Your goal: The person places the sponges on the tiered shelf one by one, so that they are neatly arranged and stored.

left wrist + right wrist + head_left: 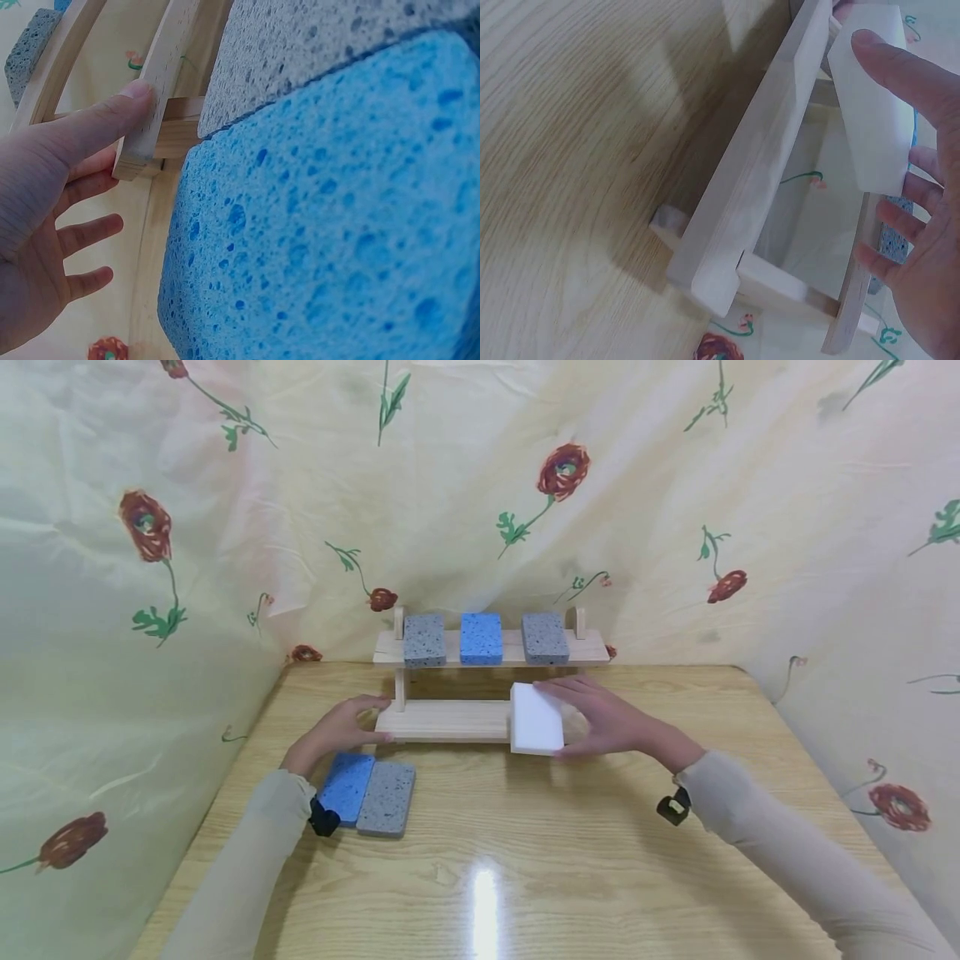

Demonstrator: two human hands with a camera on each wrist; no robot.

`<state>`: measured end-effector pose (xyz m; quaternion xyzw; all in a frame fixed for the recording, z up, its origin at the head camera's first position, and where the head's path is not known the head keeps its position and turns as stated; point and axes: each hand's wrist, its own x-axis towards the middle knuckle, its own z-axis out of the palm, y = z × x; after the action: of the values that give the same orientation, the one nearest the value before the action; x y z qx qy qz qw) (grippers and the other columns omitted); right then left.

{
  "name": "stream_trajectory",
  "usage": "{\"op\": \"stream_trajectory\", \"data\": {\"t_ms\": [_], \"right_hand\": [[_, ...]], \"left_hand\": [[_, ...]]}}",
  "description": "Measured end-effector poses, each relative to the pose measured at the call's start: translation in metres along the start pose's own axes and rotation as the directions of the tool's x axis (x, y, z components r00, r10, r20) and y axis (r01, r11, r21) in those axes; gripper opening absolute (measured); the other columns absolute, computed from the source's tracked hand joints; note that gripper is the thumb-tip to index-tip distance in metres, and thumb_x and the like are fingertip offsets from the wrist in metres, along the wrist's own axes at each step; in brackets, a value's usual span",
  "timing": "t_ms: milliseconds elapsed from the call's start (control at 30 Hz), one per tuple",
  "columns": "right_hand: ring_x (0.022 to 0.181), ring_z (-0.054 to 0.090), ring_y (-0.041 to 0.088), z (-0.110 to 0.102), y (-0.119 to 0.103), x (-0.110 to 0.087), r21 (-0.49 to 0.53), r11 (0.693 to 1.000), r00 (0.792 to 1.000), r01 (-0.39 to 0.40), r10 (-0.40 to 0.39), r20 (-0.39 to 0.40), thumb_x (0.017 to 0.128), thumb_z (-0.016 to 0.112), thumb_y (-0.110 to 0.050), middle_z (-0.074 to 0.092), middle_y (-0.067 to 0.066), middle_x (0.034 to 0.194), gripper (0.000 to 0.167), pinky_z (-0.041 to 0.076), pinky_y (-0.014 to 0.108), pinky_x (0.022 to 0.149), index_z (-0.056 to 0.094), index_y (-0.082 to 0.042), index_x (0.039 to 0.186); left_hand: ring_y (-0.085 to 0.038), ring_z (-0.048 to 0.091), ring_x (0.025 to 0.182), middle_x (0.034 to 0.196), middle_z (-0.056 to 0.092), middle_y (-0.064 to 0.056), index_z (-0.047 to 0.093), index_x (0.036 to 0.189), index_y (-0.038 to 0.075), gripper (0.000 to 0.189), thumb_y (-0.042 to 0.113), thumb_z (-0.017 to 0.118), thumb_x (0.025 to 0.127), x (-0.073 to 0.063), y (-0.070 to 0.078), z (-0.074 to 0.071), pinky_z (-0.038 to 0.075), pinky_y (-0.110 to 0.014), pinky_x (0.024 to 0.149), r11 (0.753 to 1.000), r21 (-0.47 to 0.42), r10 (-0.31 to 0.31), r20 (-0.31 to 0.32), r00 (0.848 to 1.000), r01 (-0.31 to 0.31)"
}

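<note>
A two-tier wooden rack (450, 721) stands at the back of the table. My left hand (341, 727) pinches the left end of its lower board, thumb on one face and index finger on the other; the remaining fingers spread free in the left wrist view. Over the right part of that board, my right hand (603, 718) holds a smooth white sponge block (536, 722), tilted, with the thumb on one edge and fingers on the opposite one. In the right wrist view the white block (877, 105) appears above the lower board (750, 172).
On the upper board sit a grey sponge (425, 639), a blue sponge (481, 639) and another grey sponge (545, 639). Below my left wrist, a blue sponge (347, 789) and a grey sponge (386, 797) lie side by side on the table (570, 877). Flowered cloth (450, 510) surrounds the table.
</note>
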<state>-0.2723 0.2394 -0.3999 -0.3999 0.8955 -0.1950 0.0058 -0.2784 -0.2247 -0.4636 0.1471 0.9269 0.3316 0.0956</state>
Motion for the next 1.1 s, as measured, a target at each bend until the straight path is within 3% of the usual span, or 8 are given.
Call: {"op": "stream_trajectory", "data": {"t_ms": [333,567,1100], "right_hand": [[0.143,0.042,0.035,0.008,-0.010,0.017,0.007,1.000,1.000,0.009,-0.009,-0.001,0.071,0.092,-0.043,0.045,0.011,0.157,0.107,0.040,0.062,0.112,0.037,-0.017,0.159],[0.139,0.044,0.029,0.017,-0.012,0.029,0.034,0.999,1.000,0.010,-0.010,0.003,0.070,0.093,-0.042,0.046,0.009,0.156,0.107,0.046,0.057,0.108,0.037,-0.020,0.159],[0.145,0.039,0.031,0.028,-0.022,0.049,0.090,0.996,1.000,-0.007,0.006,0.016,0.069,0.095,-0.036,0.044,0.008,0.159,0.109,0.038,0.058,0.117,0.037,-0.021,0.159]], "left_hand": [[-0.042,0.035,0.149,0.158,0.044,-0.018,0.051,0.150,0.009,0.074,0.035,0.082,0.087,0.000,0.002,0.000,0.030,-0.061,0.122,1.000,0.019,-0.011,0.001,1.000,0.011],[-0.041,0.035,0.150,0.159,0.045,-0.017,0.052,0.149,0.009,0.073,0.034,0.082,0.087,0.000,0.001,0.000,0.029,-0.061,0.122,1.000,0.000,-0.010,-0.002,1.000,0.010],[-0.041,0.036,0.149,0.158,0.046,-0.017,0.052,0.149,0.009,0.075,0.036,0.083,0.086,0.001,-0.001,0.001,0.030,-0.061,0.122,1.000,-0.007,-0.001,-0.001,1.000,0.001]]}}
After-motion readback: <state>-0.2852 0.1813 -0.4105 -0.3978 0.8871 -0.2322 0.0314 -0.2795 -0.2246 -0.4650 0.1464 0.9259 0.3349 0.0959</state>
